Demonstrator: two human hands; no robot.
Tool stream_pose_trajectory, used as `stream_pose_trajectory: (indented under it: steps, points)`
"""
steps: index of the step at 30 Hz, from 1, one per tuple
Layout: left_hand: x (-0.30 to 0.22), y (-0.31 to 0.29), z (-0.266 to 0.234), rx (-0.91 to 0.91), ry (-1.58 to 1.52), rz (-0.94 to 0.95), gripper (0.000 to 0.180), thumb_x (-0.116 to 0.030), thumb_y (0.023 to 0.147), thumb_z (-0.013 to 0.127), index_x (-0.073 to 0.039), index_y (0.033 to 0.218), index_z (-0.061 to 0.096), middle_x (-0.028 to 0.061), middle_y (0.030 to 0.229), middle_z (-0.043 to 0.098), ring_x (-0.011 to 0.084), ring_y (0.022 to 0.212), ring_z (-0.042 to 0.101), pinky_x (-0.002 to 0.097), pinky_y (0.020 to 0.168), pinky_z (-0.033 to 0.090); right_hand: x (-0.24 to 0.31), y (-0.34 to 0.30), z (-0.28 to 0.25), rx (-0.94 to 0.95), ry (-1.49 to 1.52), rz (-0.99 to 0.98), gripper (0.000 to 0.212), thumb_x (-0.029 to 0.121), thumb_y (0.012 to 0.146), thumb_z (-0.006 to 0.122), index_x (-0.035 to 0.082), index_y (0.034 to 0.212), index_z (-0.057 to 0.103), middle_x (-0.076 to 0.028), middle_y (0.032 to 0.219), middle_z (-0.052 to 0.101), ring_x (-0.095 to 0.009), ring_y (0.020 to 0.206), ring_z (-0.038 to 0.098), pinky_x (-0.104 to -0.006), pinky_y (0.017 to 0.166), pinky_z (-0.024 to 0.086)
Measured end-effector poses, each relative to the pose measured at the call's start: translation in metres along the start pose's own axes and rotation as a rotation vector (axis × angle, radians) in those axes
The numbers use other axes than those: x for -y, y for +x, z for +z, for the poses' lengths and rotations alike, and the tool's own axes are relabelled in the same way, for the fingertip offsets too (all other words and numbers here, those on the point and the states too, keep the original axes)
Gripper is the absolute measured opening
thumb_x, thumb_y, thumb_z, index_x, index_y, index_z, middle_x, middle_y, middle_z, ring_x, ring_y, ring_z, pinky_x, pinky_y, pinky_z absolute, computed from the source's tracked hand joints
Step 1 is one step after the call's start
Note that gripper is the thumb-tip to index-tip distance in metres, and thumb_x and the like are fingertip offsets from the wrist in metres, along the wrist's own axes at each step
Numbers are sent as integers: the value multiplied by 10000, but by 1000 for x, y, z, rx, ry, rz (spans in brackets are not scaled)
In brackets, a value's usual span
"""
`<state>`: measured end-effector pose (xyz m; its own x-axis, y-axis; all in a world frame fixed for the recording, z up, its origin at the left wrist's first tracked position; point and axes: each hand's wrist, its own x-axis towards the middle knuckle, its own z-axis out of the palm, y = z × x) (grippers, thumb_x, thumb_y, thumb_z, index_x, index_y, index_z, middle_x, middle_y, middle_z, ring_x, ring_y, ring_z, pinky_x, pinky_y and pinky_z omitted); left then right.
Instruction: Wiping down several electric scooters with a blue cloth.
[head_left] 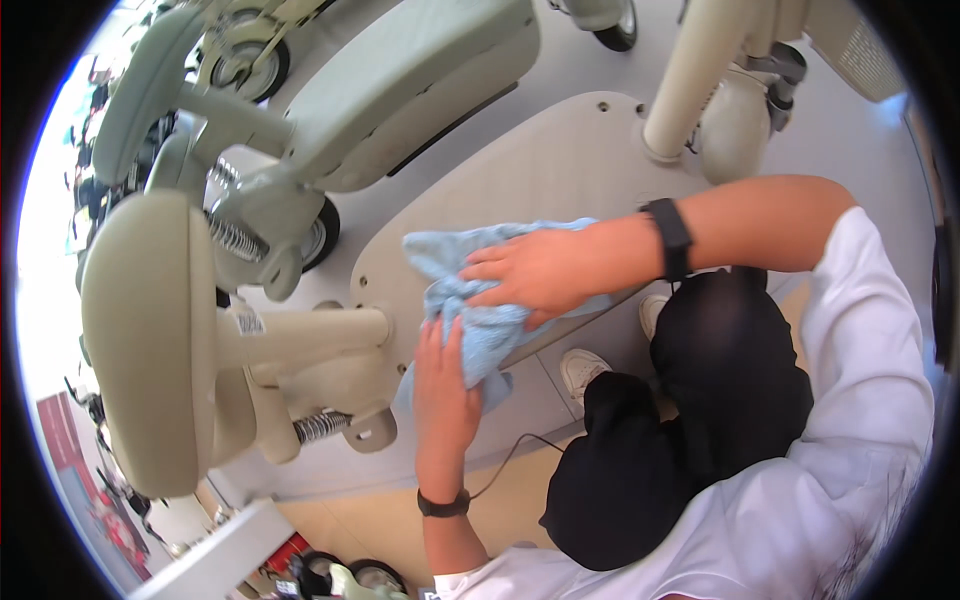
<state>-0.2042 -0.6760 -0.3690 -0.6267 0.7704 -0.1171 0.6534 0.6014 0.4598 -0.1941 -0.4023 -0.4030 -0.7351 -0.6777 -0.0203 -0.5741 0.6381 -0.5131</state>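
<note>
A light blue cloth (480, 345) lies bunched over the edge of a beige footboard (540, 165), which belongs to a small scooter. My right hand (540, 272) presses down on the cloth from above, its fingers bent over the folds. At the near left end of the cloth, my left hand (445, 365) grips it with fairly straight fingers; cloth shows on both sides of that hand. The left thumb is hidden. Close to my left hand stands the beige seat post (310, 328), with a padded seat (145, 345) at its end.
A grey-green scooter (410, 95) stands right behind the footboard. The beige steering column (695, 85) rises at the far right. A coil spring (322, 428) sits under the seat post. My shoes (583, 372) are close to the footboard's near edge. A thin cable hangs near my left wrist.
</note>
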Motion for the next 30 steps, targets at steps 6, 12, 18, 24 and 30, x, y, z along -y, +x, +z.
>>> stream_pose_trajectory:
  steps: [6,12,18,24,30]
  points:
    - [9,46,8,-60,75,-24,717,-72,913,697,-35,1551,372,281,1552,411,494,1446,372,517,1183,356,-25,11,-6,-23,-30,152,776,387,869,790,144,1532,467,-180,1619,377,-359,1494,376,-456,1126,459]
    - [-46,114,49,-58,56,212,707,-98,907,703,-32,1538,389,228,1538,448,443,1450,389,495,1202,347,-52,-104,-28,-41,-58,333,800,356,892,778,157,1574,410,-196,1642,343,-385,1514,337,-468,1176,406]
    - [-94,110,66,-38,-69,427,700,-22,844,622,-82,1523,459,201,1519,486,423,1439,421,541,1195,343,0,-182,-55,51,-24,413,812,225,808,852,106,1518,475,-167,1644,349,-373,1519,333,-481,1180,411]
    - [-83,68,50,11,-135,352,768,-1,790,683,-126,1522,483,173,1524,488,408,1452,408,548,1193,347,10,-149,-53,123,-14,294,799,223,762,887,112,1469,531,-139,1631,370,-343,1514,352,-464,1125,479]
    - [-32,19,8,52,-23,47,783,32,771,698,-110,1513,492,192,1551,454,427,1455,399,509,1190,360,0,-58,-9,-31,17,49,742,320,824,838,128,1470,527,-165,1608,394,-373,1503,360,-488,1113,469]
